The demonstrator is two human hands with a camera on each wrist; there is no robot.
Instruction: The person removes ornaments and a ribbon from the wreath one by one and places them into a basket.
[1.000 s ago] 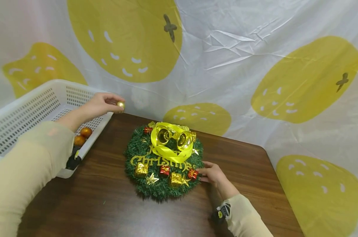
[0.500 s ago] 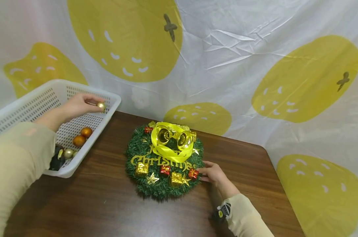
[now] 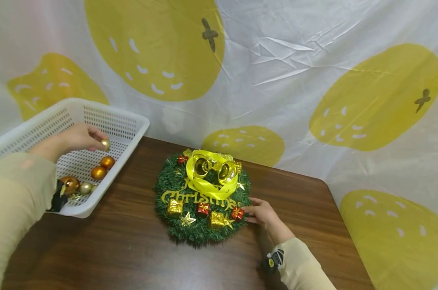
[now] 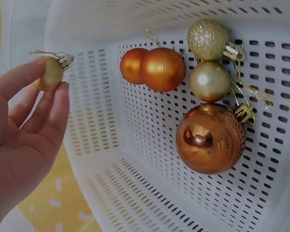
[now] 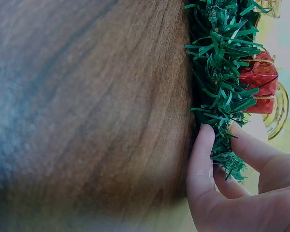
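- Behind everything hangs a white sheet (image 3: 284,56) printed with big yellow fruit shapes; it backs a dark wooden table (image 3: 132,249).
- At the table's 9 o'clock edge sits a white perforated basket (image 3: 128,121), partly hanging off the wood.
- Left hand (image 3: 74,139) is over the basket's inside, thumb and fingertips pinching a small gold bauble (image 3: 105,144) by its body; the left wrist view shows the bauble (image 4: 50,73) held clear of the basket wall, its gold cap and thread loop pointing up.
- On the basket floor lie other baubles: two orange ones (image 4: 154,67) touching each other, a glittery gold one (image 4: 208,38) just above a plain pale gold one (image 4: 210,81), and a large shiny copper one (image 4: 210,138) below those.
- Centre of the table holds a green Christmas wreath (image 3: 201,233) with a yellow ribbon and two gold bells (image 3: 211,169) at its 12 o'clock, gold "Christmas" lettering across the middle, and small red and gold gift boxes along its lower arc.
- Right hand (image 3: 264,213) rests at the wreath's 4 o'clock edge; the right wrist view shows thumb and fingers (image 5: 203,159) nipping the green needles, just beside a red gift box (image 5: 261,79).
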